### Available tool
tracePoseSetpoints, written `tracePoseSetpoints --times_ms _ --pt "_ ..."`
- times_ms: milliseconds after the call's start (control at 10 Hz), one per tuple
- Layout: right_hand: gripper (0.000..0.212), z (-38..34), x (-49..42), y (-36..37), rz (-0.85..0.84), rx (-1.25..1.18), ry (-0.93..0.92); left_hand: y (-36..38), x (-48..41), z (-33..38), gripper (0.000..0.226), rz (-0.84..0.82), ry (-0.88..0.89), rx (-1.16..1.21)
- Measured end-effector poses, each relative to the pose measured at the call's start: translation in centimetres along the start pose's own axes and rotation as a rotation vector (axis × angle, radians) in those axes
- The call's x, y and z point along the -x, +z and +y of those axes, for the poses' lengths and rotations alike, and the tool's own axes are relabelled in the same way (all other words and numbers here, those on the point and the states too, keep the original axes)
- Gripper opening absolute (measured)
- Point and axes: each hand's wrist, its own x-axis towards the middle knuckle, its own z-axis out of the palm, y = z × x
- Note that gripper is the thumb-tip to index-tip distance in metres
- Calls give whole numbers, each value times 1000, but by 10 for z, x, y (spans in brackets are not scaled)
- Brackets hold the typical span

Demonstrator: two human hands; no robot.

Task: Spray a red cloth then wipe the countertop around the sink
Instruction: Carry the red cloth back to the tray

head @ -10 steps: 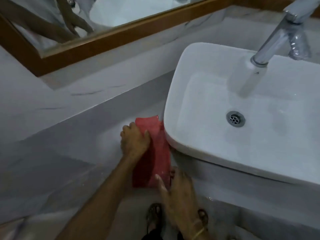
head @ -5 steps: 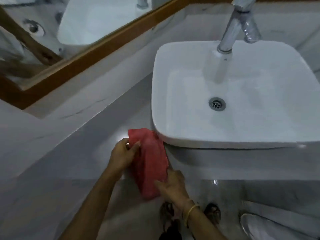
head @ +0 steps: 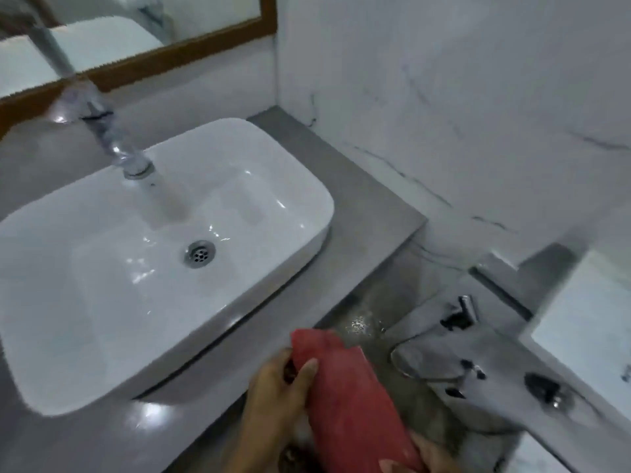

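A folded red cloth (head: 351, 401) is held stretched between both hands, just off the front edge of the grey countertop (head: 372, 206). My left hand (head: 276, 390) grips its upper end, thumb over the fabric. My right hand (head: 423, 455) holds the lower end at the bottom of the frame and is partly cut off. The white vessel sink (head: 280, 254) sits on the counter to the left of the cloth, with a chrome tap (head: 102, 128) reaching over the basin. No spray bottle is in view.
A marble wall (head: 461, 97) closes the counter's right end. A wood-framed mirror (head: 191, 46) hangs behind the sink. Below the counter's right side lies a wet floor and a toilet (head: 478, 363) with its seat fittings. The image is blurred.
The view has swung from the sink's left side to its right front. Both hands have lifted the cloth off the counter and carried it rightward past the sink's front.
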Motion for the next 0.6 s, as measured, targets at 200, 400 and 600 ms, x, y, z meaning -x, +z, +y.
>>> tracePoseSetpoints --times_ms 200,400,600 --pt "34 -72 54 -155 511 -424 20 133 -45 150 20 -336 313 -76" --pt "38 -55 90 -236 810 -768 -101 285 -47 255 12 -651 397 -101" --pt "27 -28 59 -306 976 -538 -32 408 -69 285 34 -711 354 -290"
